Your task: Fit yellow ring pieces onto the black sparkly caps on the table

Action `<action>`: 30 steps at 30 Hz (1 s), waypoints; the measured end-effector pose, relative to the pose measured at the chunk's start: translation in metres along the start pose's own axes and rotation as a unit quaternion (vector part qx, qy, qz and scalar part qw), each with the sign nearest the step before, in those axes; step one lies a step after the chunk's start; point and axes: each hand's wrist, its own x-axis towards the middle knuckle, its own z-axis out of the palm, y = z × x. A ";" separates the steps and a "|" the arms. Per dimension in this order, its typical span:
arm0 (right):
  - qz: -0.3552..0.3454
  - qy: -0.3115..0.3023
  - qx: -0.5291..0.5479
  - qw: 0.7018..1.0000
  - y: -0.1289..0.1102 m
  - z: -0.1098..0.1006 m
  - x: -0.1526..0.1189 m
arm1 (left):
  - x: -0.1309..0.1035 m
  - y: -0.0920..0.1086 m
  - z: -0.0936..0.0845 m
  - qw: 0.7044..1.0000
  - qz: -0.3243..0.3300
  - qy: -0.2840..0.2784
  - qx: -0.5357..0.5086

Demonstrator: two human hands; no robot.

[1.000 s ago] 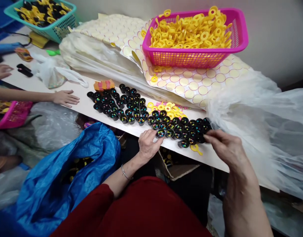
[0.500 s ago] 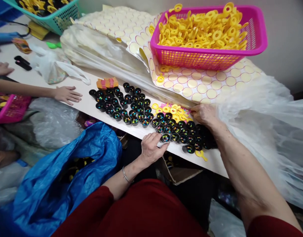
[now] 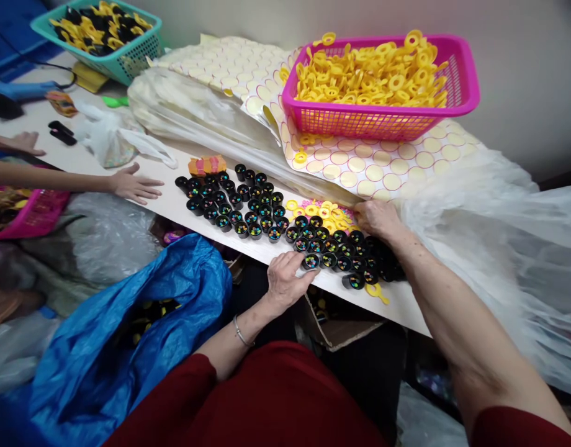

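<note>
Just beyond the left grip [image 3: 304,266], black cups [image 3: 275,233] crowd the surface [image 3: 401,304], the nearest standing at its loosely parted thumb and fingers, unclasped. Yellow rings [image 3: 331,215] lie beside the right grip [image 3: 365,217], its fingertips hidden, so I cannot tell its closure or contents.

My left grip [image 3: 285,280] low, thumb [image 3: 308,280] spread apart; my right arm [image 3: 446,298] stretched farther forward, right grip [image 3: 377,218] turned inward.

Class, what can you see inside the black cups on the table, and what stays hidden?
Small multicoloured pieces show inside many of the black cups. Anything beneath the top pieces is covered, and the rightmost cups are too dark to read.
</note>
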 end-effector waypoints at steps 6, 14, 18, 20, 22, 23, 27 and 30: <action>0.003 0.001 0.050 0.999 -0.001 0.003 0.000 | 0.002 0.002 -0.001 1.000 -0.001 0.002 0.002; 0.041 -0.010 0.081 0.996 -0.009 -0.005 0.004 | 0.002 0.001 0.000 1.000 0.006 0.005 0.007; 0.052 -0.009 0.076 0.996 -0.012 -0.006 0.006 | 0.001 0.001 0.001 1.000 0.001 0.002 0.008; 0.048 -0.008 0.069 0.996 -0.014 -0.006 0.007 | 0.002 0.001 0.001 1.000 0.005 0.003 0.011; 0.043 -0.008 0.064 0.997 -0.016 -0.008 0.008 | 0.002 0.000 0.001 1.000 0.010 0.005 0.013; 0.042 -0.010 0.064 0.997 -0.016 -0.009 0.008 | 0.001 0.000 0.001 1.000 0.013 0.005 0.014; 0.058 0.029 0.105 0.992 -0.007 -0.019 -0.004 | 0.001 -0.002 0.001 1.000 0.011 0.003 0.008; 0.076 0.098 0.148 0.981 0.012 -0.019 -0.045 | 0.002 -0.003 0.002 1.000 0.007 0.002 -0.007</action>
